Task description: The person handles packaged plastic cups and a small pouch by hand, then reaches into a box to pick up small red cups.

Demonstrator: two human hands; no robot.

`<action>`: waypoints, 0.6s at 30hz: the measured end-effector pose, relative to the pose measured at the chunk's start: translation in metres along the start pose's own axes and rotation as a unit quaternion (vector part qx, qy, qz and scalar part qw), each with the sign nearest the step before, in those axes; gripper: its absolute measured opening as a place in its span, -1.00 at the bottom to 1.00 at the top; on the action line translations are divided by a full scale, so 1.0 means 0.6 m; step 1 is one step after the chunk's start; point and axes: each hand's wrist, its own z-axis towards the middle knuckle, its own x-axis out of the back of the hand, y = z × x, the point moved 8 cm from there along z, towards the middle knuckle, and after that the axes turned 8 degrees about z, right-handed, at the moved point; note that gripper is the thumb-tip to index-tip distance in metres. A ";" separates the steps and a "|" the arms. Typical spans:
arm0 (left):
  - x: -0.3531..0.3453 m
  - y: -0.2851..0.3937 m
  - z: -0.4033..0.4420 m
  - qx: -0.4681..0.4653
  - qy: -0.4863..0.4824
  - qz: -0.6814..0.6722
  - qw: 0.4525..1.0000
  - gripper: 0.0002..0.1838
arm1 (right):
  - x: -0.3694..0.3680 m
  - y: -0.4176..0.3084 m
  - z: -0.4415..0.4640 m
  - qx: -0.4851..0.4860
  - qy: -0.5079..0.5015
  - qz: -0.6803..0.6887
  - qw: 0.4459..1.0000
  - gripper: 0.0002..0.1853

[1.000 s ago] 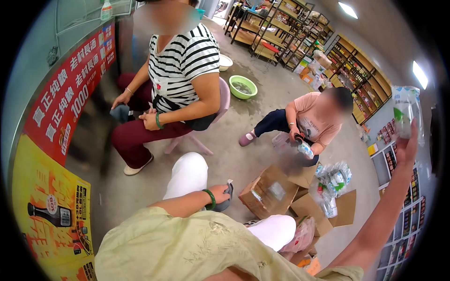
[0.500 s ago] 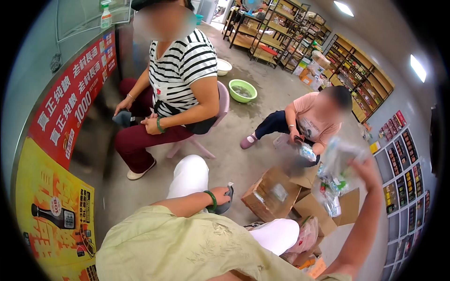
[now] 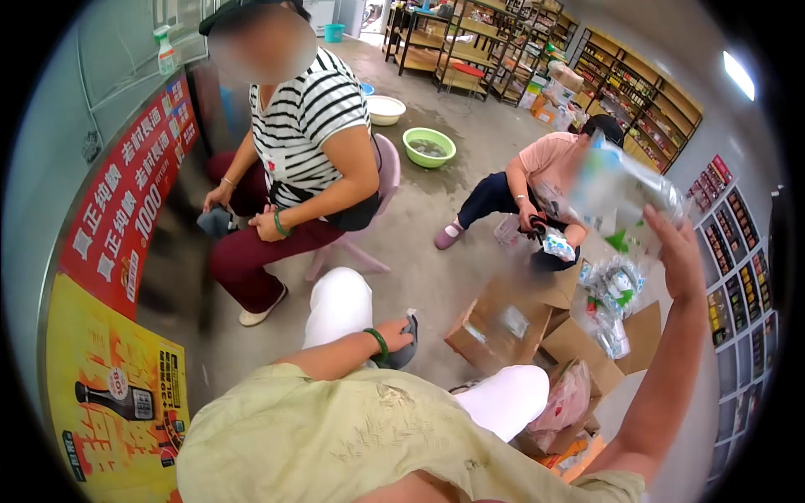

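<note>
My left hand [image 3: 392, 334], with a green bangle at the wrist, rests by my white-trousered knee. Its fingers are closed on a dark grey object [image 3: 401, 354] with a small pale tip; its kind is unclear. Out to the right, my right hand [image 3: 676, 251] is raised and pinches a clear plastic bag [image 3: 625, 193] with blue and green print. The bag is blurred and hangs in the air in front of a seated person. Below it, a heap of similar plastic packaging [image 3: 614, 293] lies beside open cardboard boxes [image 3: 499, 323].
A person in a striped shirt [image 3: 306, 126] sits on a pink chair [image 3: 387, 180], holding a grey item [image 3: 216, 220]. Another person in pink [image 3: 545, 163] sits low, holding a printed packet [image 3: 558, 245]. A green basin [image 3: 429, 148] holds water. A pink bag [image 3: 563, 402] lies near my knee.
My right hand has moved down slightly in view, and the plastic bag has swung up, now covering part of the person in pink. My left hand keeps its hold.
</note>
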 end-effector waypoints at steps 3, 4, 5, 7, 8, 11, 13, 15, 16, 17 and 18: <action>0.002 0.010 -0.005 0.013 -0.030 -0.014 0.999 -0.58 | 0.147 0.084 0.001 -0.023 0.147 0.022 0.989 -0.52; 0.004 0.006 -0.003 0.013 -0.015 0.002 1.000 -0.57 | 0.212 0.105 -0.006 -0.020 0.213 0.073 0.974 -0.50; 0.004 0.004 -0.001 0.016 -0.002 0.019 1.000 -0.57 | 0.291 0.131 -0.014 -0.014 0.278 0.180 0.943 -0.49; 0.014 0.011 -0.002 0.031 -0.010 0.002 0.999 -0.55 | 0.491 0.191 -0.030 0.052 0.332 0.321 0.886 -0.49; 0.011 0.004 0.004 0.046 -0.012 -0.027 0.999 -0.55 | 0.511 0.181 -0.053 0.095 0.367 0.319 0.869 -0.51; -0.032 -0.053 0.046 0.022 0.016 -0.095 0.995 -0.58 | 0.466 0.180 -0.103 0.115 0.394 0.342 0.845 -0.51; -0.046 -0.064 0.060 0.010 -0.008 -0.161 0.987 -0.62 | 0.362 0.194 -0.091 0.054 0.283 0.386 0.876 -0.55; -0.011 -0.024 0.023 0.043 -0.003 -0.197 0.979 -0.63 | 0.269 0.247 -0.078 -0.016 0.205 0.360 0.910 -0.53; 0.007 -0.006 0.007 0.066 0.005 -0.234 0.970 -0.64 | 0.189 0.257 -0.082 -0.053 0.171 0.360 0.916 -0.53; 0.007 -0.008 0.004 0.075 0.007 -0.231 0.970 -0.64 | 0.140 0.297 -0.081 -0.091 0.153 0.354 0.918 -0.52; 0.002 -0.011 0.001 0.092 -0.007 -0.234 0.968 -0.64 | 0.093 0.334 -0.081 -0.127 0.134 0.347 0.920 -0.51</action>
